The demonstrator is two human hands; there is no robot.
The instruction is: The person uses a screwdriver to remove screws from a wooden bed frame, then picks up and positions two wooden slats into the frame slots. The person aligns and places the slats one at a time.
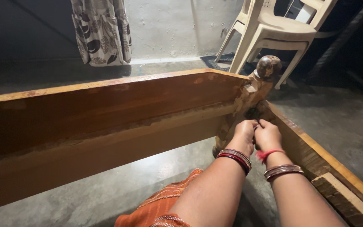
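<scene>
Head view shows me both hands pressed together at the inside corner of the brown wooden bed frame (106, 109), below its rounded knob post (268, 66). My left hand (245, 132) and right hand (268, 135) are clenched, fingers curled; whether they pinch anything I cannot tell.

I see my two hands (257, 133) and one bed frame (106, 113). Beyond stand one chair (282, 29) and one curtain (101, 31).

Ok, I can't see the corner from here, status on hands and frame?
Both hands, left hand and right hand, closed together at the inner corner of the bed frame. What they grip is hidden. Chair stands behind the corner post, not touching.
</scene>
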